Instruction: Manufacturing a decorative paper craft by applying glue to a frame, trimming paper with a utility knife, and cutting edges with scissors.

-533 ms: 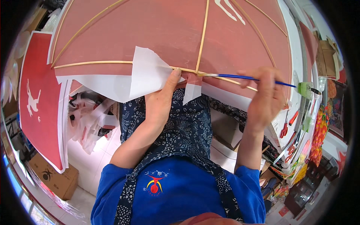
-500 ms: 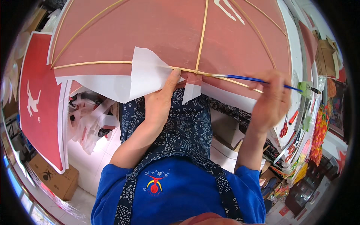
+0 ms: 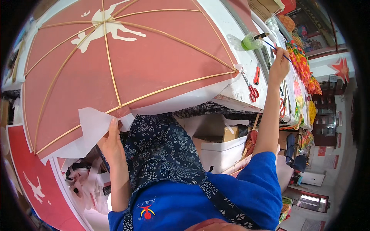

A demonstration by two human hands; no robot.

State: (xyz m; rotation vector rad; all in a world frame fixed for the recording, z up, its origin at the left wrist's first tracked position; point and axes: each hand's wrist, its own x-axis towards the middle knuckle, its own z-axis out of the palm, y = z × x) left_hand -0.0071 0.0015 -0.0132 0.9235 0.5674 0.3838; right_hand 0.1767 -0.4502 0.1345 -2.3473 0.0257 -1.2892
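Observation:
A large red sheet (image 3: 154, 57) with a white running figure and a frame of thin bamboo strips (image 3: 111, 67) lies on the white table. My left hand (image 3: 111, 144) pinches the white paper edge flap (image 3: 90, 125) at the sheet's near side. Its thumb points up beside the strip there; the other fingers are partly hidden behind the paper. Out to the far right, my right hand (image 3: 279, 69) is closed around a thin blue paintbrush (image 3: 273, 46). The brush's front end is by a cup of green contents (image 3: 246, 43), where a dark-handled brush (image 3: 262, 35) also leans.
Red-handled scissors (image 3: 252, 91) and a red cutter (image 3: 256, 75) lie on the table between the sheet and my right arm. Another red sheet with a white figure (image 3: 23, 165) leans at the lower left. Crumpled paper strips (image 3: 86, 181) hang below the table edge.
My right hand has carried the paintbrush from the near bamboo strip away to the cup at the far right. The view has swung right; my left hand still pinches the paper.

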